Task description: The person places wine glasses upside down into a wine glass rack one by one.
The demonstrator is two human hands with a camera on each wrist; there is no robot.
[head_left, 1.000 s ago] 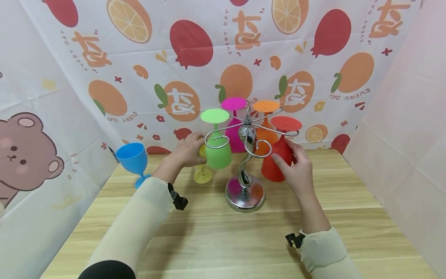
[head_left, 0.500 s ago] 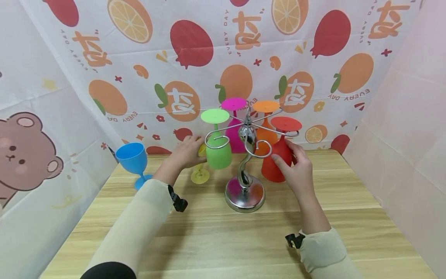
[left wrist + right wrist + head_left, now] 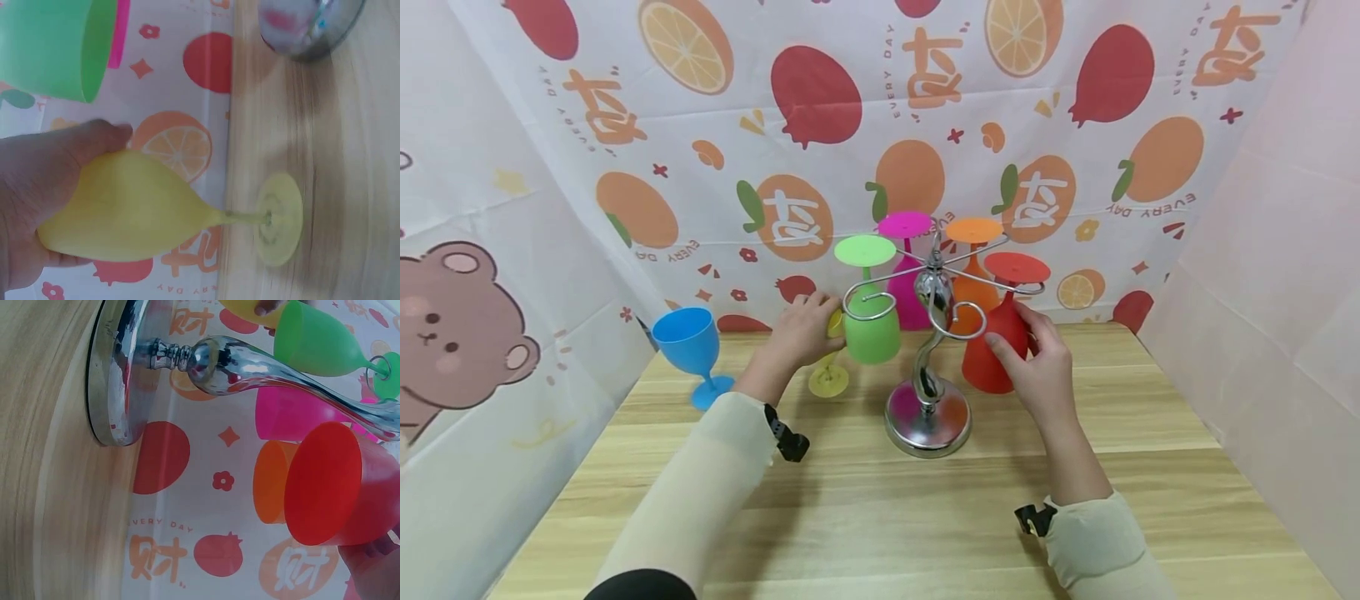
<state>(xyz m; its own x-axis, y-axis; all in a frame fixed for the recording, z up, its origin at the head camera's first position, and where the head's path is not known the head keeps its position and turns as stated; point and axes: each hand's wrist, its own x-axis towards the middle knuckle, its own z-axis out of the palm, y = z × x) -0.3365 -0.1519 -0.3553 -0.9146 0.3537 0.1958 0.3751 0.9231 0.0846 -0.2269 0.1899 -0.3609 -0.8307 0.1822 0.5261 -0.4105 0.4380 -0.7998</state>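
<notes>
My left grip is clamped on the bowl of the yellow goblet, thumb on one side and fingers on the other. I hold this goblet foot down, mouth up, to the left of the chrome goblet rack and just beside the green goblet. Its foot is over the desk, though I cannot tell whether it touches the wood.

My right grip is closed around the bowl of the red goblet, with my thumb on the near side and my fingers behind. The red goblet hangs upside down at the right of the rack, its foot above the wire arm and its mouth well clear of the desk.

The green goblet hangs upside down at the left of the rack, its stem in a wire loop. Toward the back, the magenta goblet and the orange goblet are upside down too, side by side. The rack stands upright on a round, shiny base, with a curled loop facing me.

Farther left, the blue goblet stands upright on the desk, well apart from the rack. Behind everything hangs a fruit-print cloth. My sleeves are pale, with black straps at the wrists.
</notes>
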